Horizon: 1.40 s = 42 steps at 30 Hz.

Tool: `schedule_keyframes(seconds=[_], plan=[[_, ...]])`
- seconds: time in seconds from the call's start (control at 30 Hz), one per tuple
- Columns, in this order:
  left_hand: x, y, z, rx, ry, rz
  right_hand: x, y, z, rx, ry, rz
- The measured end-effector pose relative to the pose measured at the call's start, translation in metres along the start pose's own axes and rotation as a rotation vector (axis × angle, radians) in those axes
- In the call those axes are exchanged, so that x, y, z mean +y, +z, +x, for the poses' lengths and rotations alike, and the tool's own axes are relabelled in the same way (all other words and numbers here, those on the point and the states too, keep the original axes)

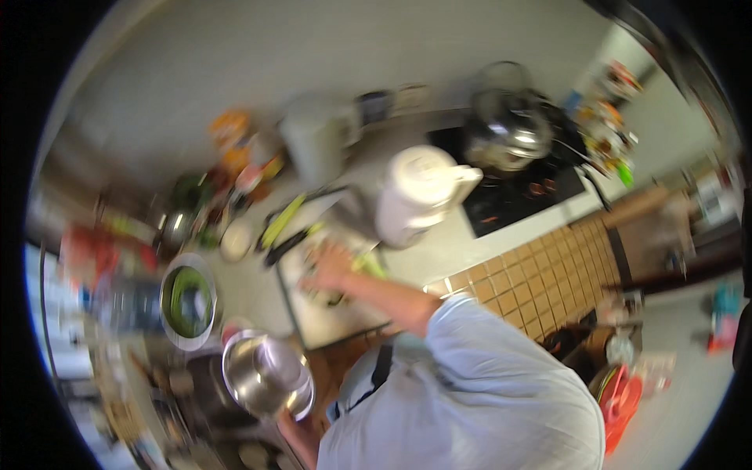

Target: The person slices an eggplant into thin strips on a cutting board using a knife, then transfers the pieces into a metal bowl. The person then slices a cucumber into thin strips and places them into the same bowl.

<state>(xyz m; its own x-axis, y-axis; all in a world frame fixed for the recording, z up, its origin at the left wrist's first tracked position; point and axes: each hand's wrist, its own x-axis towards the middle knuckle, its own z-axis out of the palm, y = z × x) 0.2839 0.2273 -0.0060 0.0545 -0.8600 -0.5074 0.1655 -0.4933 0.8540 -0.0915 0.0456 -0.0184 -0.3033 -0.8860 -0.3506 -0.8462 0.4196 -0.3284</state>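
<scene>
At the bottom, my left hand (294, 432) grips the rim of a shiny stainless steel bowl (249, 376), tilted so its inside shows. My right hand (329, 267) reaches over a white, dark-edged cutting board (317, 326). It is on or just above blurred, cut pieces, and I cannot tell whether its fingers hold any. Light green pieces (370, 264) show beside the wrist. A black-handled knife (288, 245) appears to lie near the board's far edge, next to a long light green vegetable (285, 220). The whole picture is smeared by motion.
A white lidded jug (414, 194) stands right of the board. Beyond it, a pot with a glass lid (511, 126) sits on a black cooktop (499, 205). On the left are a white-rimmed basin (170, 311), green inside, and a sink (214, 390). A pale pitcher (314, 141) stands near the wall.
</scene>
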Motion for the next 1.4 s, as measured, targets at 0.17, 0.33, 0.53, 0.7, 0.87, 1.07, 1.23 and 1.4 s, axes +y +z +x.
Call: schedule_keyframes(seconds=[0.17,0.33,0.53,0.7,0.87,1.07,1.23,1.4], plan=[[0.005,0.017,0.067,-0.087,-0.080,0.308,-0.004,-0.021,-0.023,-0.160,-0.018,-0.040],[0.020,-0.018,0.155,-0.407,0.611,1.350,-0.007,-0.006,-0.016,-0.174,0.051,-0.181],[0.074,0.025,0.158,-0.448,0.365,1.231,-0.017,0.013,-0.003,-0.109,0.088,-0.152],[0.074,0.054,0.132,-0.264,0.094,0.592,-0.024,0.050,0.014,0.043,0.099,-0.035],[0.088,0.080,0.108,-0.193,-0.140,0.180,-0.011,0.040,0.020,0.020,0.370,0.462],[0.076,0.072,0.114,-0.073,-0.136,0.207,0.016,-0.012,0.011,-0.039,0.051,0.286],[0.054,0.061,0.126,-0.050,-0.089,0.319,0.027,-0.042,0.011,-0.026,0.103,0.600],[0.080,0.088,0.119,-0.061,-0.129,0.378,-0.030,-0.109,-0.039,-0.117,-0.076,0.951]])
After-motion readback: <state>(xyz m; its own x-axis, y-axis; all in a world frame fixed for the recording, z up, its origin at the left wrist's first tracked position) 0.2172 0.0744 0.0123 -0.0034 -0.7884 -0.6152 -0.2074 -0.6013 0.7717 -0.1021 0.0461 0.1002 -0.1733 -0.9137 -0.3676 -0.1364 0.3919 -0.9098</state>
